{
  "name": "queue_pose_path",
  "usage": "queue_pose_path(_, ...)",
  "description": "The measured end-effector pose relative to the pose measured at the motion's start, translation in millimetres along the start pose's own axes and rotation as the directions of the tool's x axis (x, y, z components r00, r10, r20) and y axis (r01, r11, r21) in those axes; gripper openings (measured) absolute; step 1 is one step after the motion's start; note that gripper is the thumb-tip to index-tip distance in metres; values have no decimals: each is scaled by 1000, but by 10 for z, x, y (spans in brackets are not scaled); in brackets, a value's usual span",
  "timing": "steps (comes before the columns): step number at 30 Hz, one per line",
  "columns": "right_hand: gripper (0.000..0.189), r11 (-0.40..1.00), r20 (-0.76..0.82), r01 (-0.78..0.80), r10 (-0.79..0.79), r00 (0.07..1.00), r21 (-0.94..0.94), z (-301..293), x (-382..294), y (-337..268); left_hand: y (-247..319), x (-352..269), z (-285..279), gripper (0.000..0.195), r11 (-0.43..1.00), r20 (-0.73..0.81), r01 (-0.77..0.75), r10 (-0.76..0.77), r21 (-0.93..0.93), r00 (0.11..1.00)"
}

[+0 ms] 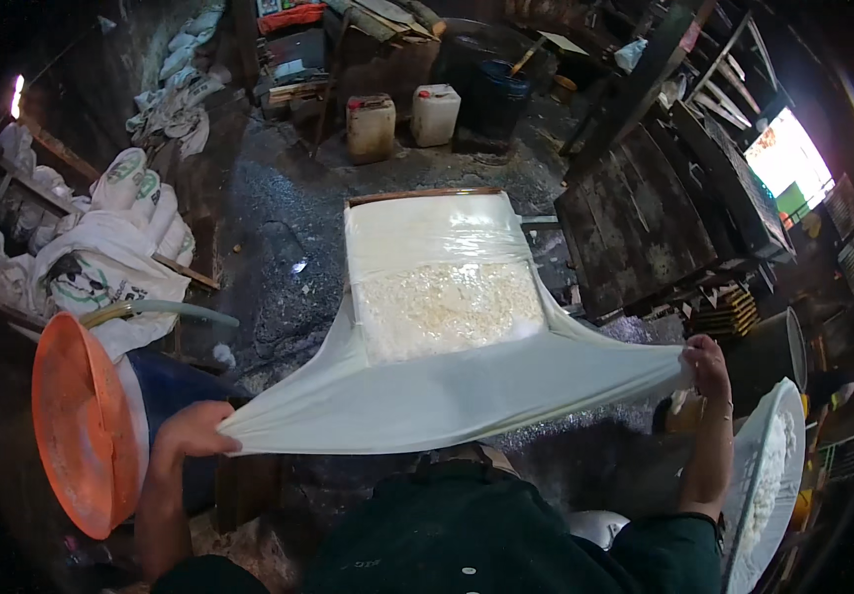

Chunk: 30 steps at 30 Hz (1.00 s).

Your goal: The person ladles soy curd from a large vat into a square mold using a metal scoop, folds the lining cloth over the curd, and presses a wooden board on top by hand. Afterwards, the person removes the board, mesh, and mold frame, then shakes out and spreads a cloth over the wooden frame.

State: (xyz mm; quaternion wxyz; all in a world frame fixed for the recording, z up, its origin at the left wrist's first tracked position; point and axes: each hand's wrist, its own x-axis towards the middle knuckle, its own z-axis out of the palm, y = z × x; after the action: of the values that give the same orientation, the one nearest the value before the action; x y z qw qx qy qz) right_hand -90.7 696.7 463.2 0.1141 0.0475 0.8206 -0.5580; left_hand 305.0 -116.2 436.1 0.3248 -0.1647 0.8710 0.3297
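A white cloth (427, 401) is stretched in front of my body, pulled up by its two near corners. My left hand (201, 429) grips the left corner, close to the orange basin. At the right, my right hand (707, 364) clutches the other corner. Beyond the raised cloth lies a rectangular mould with a wooden rim (427, 194). Wet, pale curd-like mass (449, 308) shows in its middle. The far part of the mould is covered by a smooth, shiny fold of cloth (434, 226).
An orange basin (63, 431) tilts above a blue barrel (175, 393) at left, beside white sacks (115, 252). Cloth holding white curd-like matter (768, 475) hangs at right. Jerrycans (371, 130) and a dark bucket (501, 89) stand behind on the wet floor (278, 223).
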Motion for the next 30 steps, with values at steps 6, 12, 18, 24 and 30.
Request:
queue_pose_path(6,21,878,-139,89,-26,990,471,-63,185,51,1,109,-151,36,557,-418,-376,56,-740,907)
queue_pose_path(12,16,669,-236,280,-158,959,689,-145,851,55,348,459,-403,48,374,-596,-529,-85,-762,799)
queue_pose_path(18,21,562,-198,264,-176,964,784,192,2058,-155,161,1218,-913,43,415,-731,-613,-247,-673,636)
queue_pose_path(24,22,665,-215,202,-64,975,719,677,3633,-70,-116,2339,-1533,38,449,-732,-587,-513,-673,448)
queue_pose_path(30,17,615,0,19,-32,999,788,1374,5161,93,-14,4027,-1908,25,157,-497,-576,-709,-803,500)
